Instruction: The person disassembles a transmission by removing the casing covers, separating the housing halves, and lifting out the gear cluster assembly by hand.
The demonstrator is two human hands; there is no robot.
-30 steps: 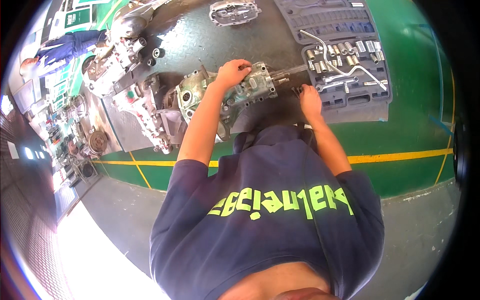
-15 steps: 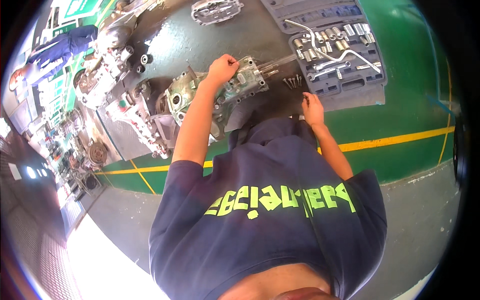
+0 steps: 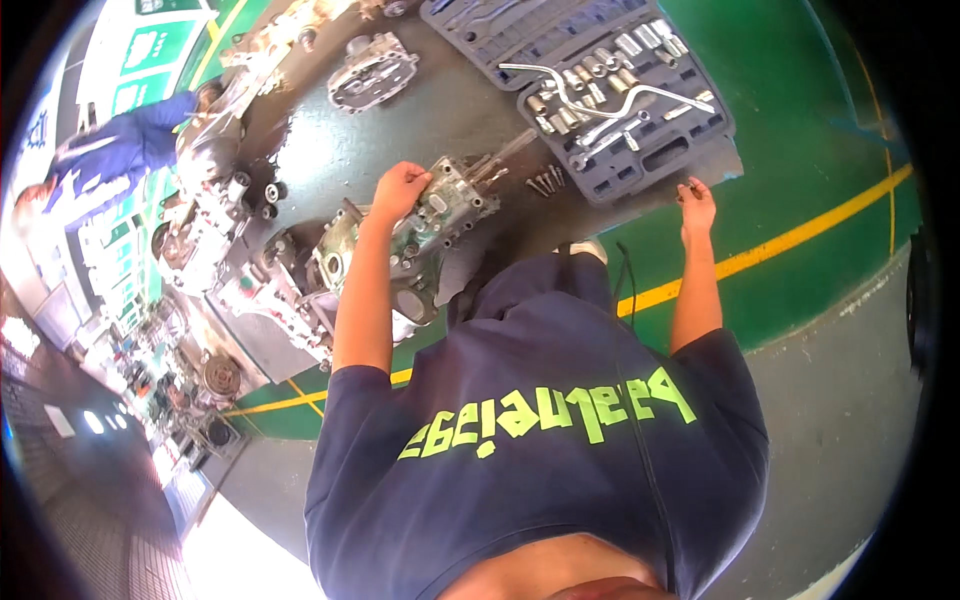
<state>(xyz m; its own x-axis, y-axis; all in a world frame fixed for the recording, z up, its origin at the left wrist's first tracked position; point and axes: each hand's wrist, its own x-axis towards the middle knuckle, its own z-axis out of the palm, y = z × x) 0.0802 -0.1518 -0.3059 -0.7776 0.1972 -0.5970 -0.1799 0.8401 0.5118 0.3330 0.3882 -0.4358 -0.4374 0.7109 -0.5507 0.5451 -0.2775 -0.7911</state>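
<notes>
My left hand [image 3: 401,190] rests at the far edge of a greenish metal gearbox casing [image 3: 440,205], its fingers curled together; whatever lies between them, if anything, is hidden. My right hand [image 3: 698,207] hangs in the air just off the table's near right edge, beside the tool case. Its fingertips are bent in towards the thumb, and anything in them is too small to make out. Several bolts [image 3: 546,181] lie between the casing and the socket set case [image 3: 597,186]. Across that opened case lies a bent metal speed handle [image 3: 640,92], over sockets and spanners.
A flat metal cover [image 3: 372,75] lies farther back on the dark table [image 3: 325,125]. More gearbox parts [image 3: 265,300] crowd the left side, with small round parts [image 3: 272,200] behind them. Someone in blue overalls [image 3: 125,150] is at the far left. Green floor [image 3: 790,90] borders the table.
My right hand has moved right, away from the bolts to beside the case's near corner. My left hand stays at the casing. The whole view has turned and shifted.
</notes>
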